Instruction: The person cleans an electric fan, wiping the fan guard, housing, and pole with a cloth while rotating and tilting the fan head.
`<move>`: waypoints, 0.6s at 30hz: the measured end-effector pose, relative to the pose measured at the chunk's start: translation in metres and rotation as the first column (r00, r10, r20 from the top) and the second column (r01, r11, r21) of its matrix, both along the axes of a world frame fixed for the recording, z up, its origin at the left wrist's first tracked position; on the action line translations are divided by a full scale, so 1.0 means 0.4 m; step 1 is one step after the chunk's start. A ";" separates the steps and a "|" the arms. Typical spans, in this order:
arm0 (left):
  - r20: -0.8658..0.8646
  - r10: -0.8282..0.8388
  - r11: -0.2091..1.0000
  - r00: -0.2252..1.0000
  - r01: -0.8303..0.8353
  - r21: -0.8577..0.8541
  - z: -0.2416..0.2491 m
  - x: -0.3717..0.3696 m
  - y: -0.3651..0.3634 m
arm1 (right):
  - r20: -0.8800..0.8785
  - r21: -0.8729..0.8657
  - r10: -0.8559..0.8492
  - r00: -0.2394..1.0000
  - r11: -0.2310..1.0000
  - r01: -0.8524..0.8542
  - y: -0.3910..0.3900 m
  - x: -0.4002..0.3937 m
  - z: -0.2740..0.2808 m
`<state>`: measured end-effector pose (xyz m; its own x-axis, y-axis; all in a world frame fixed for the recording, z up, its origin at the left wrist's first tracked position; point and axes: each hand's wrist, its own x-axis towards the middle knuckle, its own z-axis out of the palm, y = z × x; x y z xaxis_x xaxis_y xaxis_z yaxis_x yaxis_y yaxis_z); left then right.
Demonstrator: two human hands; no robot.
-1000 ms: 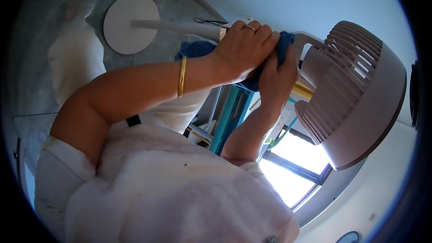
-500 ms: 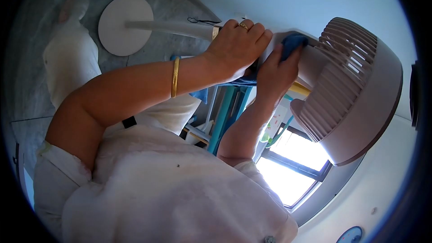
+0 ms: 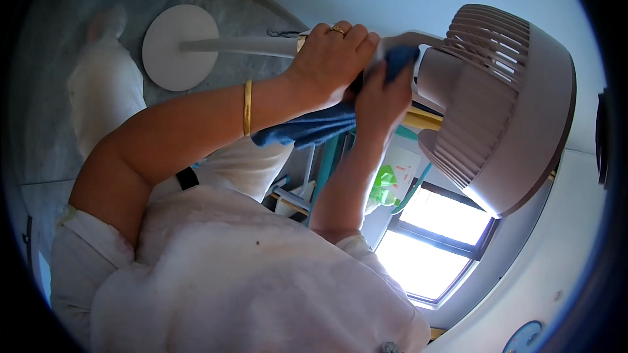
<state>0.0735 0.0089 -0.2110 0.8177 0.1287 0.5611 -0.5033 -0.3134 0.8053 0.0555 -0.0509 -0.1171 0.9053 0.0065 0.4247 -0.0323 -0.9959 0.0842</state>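
A pale standing fan lies sideways across the view, its round base (image 3: pixel 171 49) at the left and its ribbed fan head (image 3: pixel 487 114) at the right. My left hand (image 3: pixel 335 62), with a ring and a gold bangle, is closed around the upper end of the fan's pole (image 3: pixel 242 46). Close beside it, my right hand (image 3: pixel 383 95) grips a blue cloth (image 3: pixel 400 62) against the neck behind the fan head. More of the blue cloth hangs in folds below my hands. The right hand is slightly blurred.
A bright window (image 3: pixel 425 255) stands at the lower right, with a green-and-clear bottle (image 3: pixel 386 186) near it. Behind my arms is a teal frame (image 3: pixel 325 167). A pale wall (image 3: pixel 392 0) runs along the top, and grey floor (image 3: pixel 59 117) spreads at the left.
The fan head, both hands and the cloth have shifted slightly left and up in view. A long fold of blue cloth now hangs out below my left wrist.
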 end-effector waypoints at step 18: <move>0.108 0.049 0.993 0.993 -0.060 0.098 0.073 0.005 0.076 | -0.133 0.061 0.125 0.983 0.991 -0.118 0.005 -0.008 0.048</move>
<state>0.0755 0.0395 -0.1819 0.7468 0.1095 0.6559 -0.5634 -0.4200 0.7115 0.0523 -0.0489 -0.0980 0.9486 0.1010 0.2998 0.0973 -0.9949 0.0273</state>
